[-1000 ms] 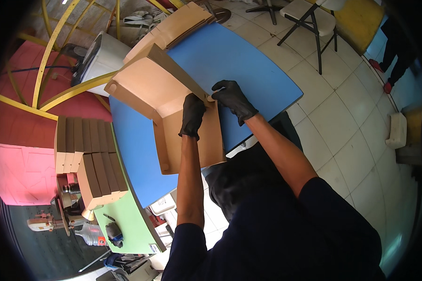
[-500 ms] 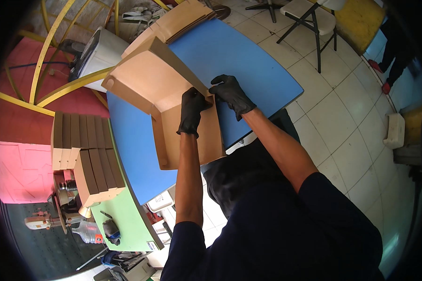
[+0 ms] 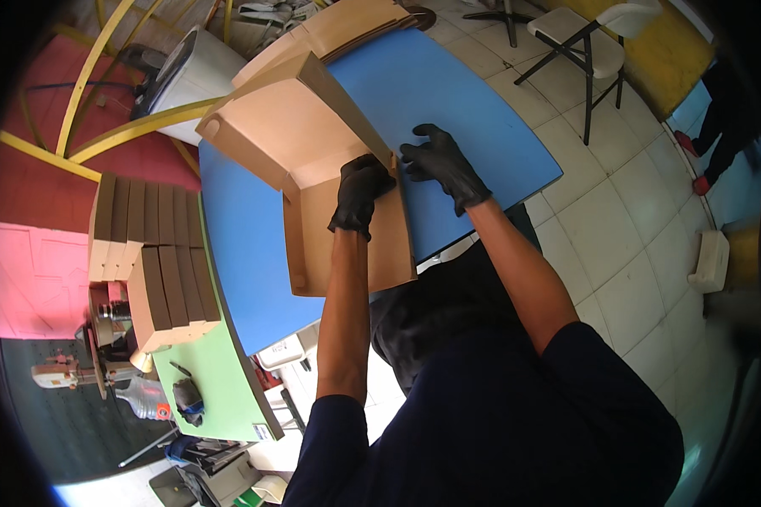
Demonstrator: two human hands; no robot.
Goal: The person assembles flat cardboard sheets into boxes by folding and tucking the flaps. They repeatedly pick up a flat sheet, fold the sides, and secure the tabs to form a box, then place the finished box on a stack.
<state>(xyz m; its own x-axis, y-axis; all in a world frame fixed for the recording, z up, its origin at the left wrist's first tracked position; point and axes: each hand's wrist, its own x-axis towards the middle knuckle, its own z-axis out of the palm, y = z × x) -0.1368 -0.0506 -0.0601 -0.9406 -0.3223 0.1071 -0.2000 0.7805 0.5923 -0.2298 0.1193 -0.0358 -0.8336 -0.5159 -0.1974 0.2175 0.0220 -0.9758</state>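
A brown cardboard box (image 3: pixel 311 221) with its lid raised stands on the blue table (image 3: pixel 249 291). My left hand (image 3: pixel 362 191), in a black glove, is inside it with curled fingers against the right side wall, near the corner where the lid joins. That wall's edge appears gripped, though the fingertips are hidden. Just right of the box my right hand (image 3: pixel 445 169), also gloved in black, hovers over the table. Its fingers are apart and hold nothing.
Flat cardboard sheets (image 3: pixel 334 35) are stacked at the table's far edge. Folded boxes (image 3: pixel 165 291) stand in rows on a green table (image 3: pixel 220 372) at left, near a plastic jug (image 3: pixel 146 397). A folding chair (image 3: pixel 585 51) and a person's legs (image 3: pixel 717 135) are at far right.
My right hand has come away from the box's right wall toward the right, and its fingers have spread. The left hand stays curled at that wall. The whole view has shifted slightly.
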